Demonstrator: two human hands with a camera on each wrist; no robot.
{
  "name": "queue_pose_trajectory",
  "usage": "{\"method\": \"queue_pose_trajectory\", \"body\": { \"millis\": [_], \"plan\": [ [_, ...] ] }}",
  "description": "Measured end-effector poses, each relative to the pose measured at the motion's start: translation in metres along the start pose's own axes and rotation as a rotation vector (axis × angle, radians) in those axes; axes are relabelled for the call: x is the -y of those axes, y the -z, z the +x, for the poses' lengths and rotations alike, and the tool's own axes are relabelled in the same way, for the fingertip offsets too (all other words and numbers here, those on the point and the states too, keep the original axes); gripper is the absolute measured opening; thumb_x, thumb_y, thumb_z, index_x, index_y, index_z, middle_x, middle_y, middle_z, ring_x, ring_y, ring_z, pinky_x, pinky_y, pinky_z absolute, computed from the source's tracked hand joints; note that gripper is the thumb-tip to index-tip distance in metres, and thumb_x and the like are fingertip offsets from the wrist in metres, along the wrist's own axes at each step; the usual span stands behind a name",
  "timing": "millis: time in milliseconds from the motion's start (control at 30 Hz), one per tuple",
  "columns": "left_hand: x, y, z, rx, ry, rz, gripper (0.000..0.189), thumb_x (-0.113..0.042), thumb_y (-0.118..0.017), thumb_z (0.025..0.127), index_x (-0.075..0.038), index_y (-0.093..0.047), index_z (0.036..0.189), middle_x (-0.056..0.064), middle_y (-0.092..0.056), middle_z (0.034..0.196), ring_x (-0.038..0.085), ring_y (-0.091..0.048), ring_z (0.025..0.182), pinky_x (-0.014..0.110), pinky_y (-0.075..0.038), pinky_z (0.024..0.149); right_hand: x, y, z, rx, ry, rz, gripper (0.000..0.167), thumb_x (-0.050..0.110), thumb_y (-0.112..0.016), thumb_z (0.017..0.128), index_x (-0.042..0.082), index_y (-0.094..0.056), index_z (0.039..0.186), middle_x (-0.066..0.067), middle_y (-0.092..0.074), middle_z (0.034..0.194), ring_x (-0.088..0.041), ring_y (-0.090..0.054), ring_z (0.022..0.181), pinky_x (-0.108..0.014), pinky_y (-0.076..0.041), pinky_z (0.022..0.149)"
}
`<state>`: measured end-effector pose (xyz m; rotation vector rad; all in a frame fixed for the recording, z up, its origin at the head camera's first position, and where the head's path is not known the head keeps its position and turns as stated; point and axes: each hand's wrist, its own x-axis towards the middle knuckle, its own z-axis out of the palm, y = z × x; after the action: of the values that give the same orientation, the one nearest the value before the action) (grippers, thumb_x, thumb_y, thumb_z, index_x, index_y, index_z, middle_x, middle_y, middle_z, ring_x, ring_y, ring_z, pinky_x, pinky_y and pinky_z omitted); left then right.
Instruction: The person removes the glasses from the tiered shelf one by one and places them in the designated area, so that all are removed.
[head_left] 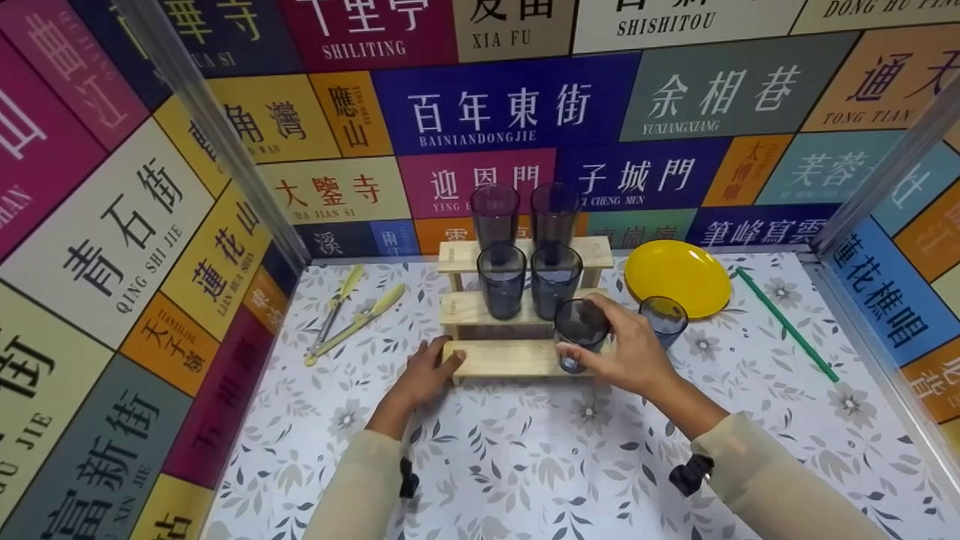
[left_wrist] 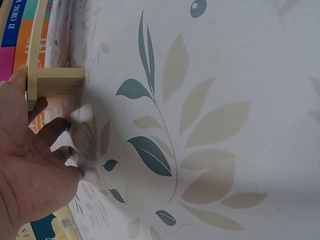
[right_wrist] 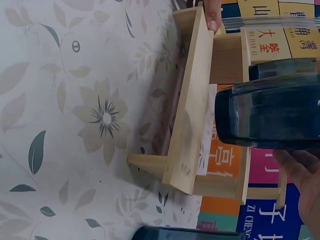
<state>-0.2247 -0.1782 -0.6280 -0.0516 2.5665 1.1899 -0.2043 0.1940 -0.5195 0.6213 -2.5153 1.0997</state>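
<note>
My left hand [head_left: 426, 379] grips the left end of the lowest step of a three-tier wooden stand [head_left: 510, 360], thumb on top. In the left wrist view, a finger of it reaches under the board [left_wrist: 60, 77]. With my right hand [head_left: 637, 352] I hold a dark tinted cup [head_left: 581, 322] upright over that step's right end. The right wrist view shows a gap between the cup's base and the step [right_wrist: 189, 115]. Two similar cups [head_left: 501, 281] stand on the middle step and two more [head_left: 495, 214] on the top one.
Another dark cup [head_left: 664, 319] stands on the table just beyond my right hand. Behind it lies a yellow plate [head_left: 675, 277], with a green stick [head_left: 787, 324] to its right. Yellow-handled tongs [head_left: 360, 319] lie left of the stand. Printed panels [head_left: 517, 105] wall in the table.
</note>
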Motion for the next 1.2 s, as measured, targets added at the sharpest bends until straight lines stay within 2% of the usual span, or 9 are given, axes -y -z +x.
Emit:
{"method": "queue_pose_trajectory", "body": {
  "millis": [167,267,567,800,867,933,1033,1100,1200],
  "plan": [
    [-0.001,0.001,-0.001,0.010,0.023,0.000,0.074,-0.070,-0.049,0.111,-0.028,-0.040,0.172,0.022,-0.014,0.186,0.052,-0.006,0.172,0.076,-0.018,0.133,-0.005,0.006,-0.002,-0.007,-0.004,0.009,0.085,0.037,-0.102,0.080,0.009,-0.064,0.151,-0.010,-0.081,0.128,-0.027,-0.078,0.106,-0.050,-0.065,0.086],
    [-0.003,0.001,-0.001,0.009,0.030,0.002,0.075,-0.071,-0.048,0.110,-0.029,-0.039,0.172,0.020,-0.015,0.186,0.051,-0.006,0.172,0.076,-0.017,0.133,-0.008,0.010,-0.004,-0.013,-0.012,-0.005,0.085,0.037,-0.102,0.080,0.008,-0.064,0.151,-0.009,-0.081,0.130,-0.025,-0.078,0.108,-0.048,-0.064,0.088],
    [-0.004,0.000,-0.004,0.012,0.048,0.009,0.074,-0.072,-0.048,0.110,-0.031,-0.039,0.172,0.020,-0.012,0.186,0.051,-0.006,0.172,0.077,-0.018,0.132,-0.015,0.024,-0.012,-0.027,-0.068,-0.030,0.085,0.038,-0.101,0.081,0.011,-0.064,0.152,-0.011,-0.079,0.134,-0.030,-0.076,0.114,-0.052,-0.061,0.093],
    [-0.003,0.001,-0.003,0.006,0.028,0.003,0.072,-0.069,-0.049,0.111,-0.030,-0.041,0.171,0.022,-0.015,0.186,0.051,-0.008,0.172,0.077,-0.020,0.132,-0.022,0.037,-0.020,-0.055,-0.075,-0.079,0.084,0.033,-0.104,0.077,0.004,-0.066,0.146,-0.017,-0.079,0.131,-0.039,-0.076,0.115,-0.058,-0.063,0.094],
    [-0.003,0.001,-0.003,0.006,0.013,0.001,0.072,-0.068,-0.050,0.112,-0.028,-0.041,0.170,0.024,-0.015,0.185,0.052,-0.008,0.172,0.077,-0.021,0.132,-0.026,0.040,-0.024,-0.065,-0.068,-0.093,0.084,0.032,-0.105,0.076,0.004,-0.067,0.145,-0.016,-0.079,0.131,-0.038,-0.076,0.114,-0.049,-0.064,0.094],
    [-0.003,0.002,-0.003,0.007,-0.004,0.001,0.071,-0.065,-0.050,0.112,-0.026,-0.042,0.170,0.026,-0.016,0.184,0.053,-0.008,0.171,0.078,-0.022,0.131,-0.030,0.044,-0.028,-0.072,-0.053,-0.091,0.082,0.031,-0.105,0.075,0.005,-0.068,0.143,-0.014,-0.079,0.130,-0.036,-0.077,0.112,-0.031,-0.062,0.095],
    [-0.002,0.002,-0.003,0.006,-0.019,0.000,0.070,-0.063,-0.051,0.113,-0.024,-0.041,0.171,0.027,-0.017,0.184,0.055,-0.008,0.171,0.078,-0.022,0.130,-0.036,0.050,-0.034,-0.072,-0.038,-0.065,0.081,0.028,-0.106,0.074,0.007,-0.069,0.143,-0.011,-0.080,0.127,-0.030,-0.077,0.108,-0.005,-0.050,0.092],
    [-0.002,0.002,-0.003,0.006,-0.018,-0.001,0.070,-0.062,-0.051,0.113,-0.023,-0.041,0.171,0.027,-0.017,0.184,0.055,-0.007,0.171,0.078,-0.021,0.130,-0.040,0.054,-0.038,-0.072,-0.027,-0.054,0.079,0.026,-0.106,0.074,0.008,-0.069,0.142,-0.009,-0.080,0.124,-0.024,-0.077,0.104,0.001,-0.046,0.089],
    [-0.002,0.002,-0.003,0.004,-0.007,-0.002,0.072,-0.064,-0.050,0.113,-0.024,-0.040,0.171,0.026,-0.017,0.184,0.053,-0.007,0.171,0.078,-0.020,0.131,-0.045,0.061,-0.044,-0.076,-0.041,-0.069,0.079,0.026,-0.106,0.075,0.009,-0.069,0.142,-0.010,-0.080,0.123,-0.023,-0.077,0.101,0.002,-0.047,0.086]
  ]
}}
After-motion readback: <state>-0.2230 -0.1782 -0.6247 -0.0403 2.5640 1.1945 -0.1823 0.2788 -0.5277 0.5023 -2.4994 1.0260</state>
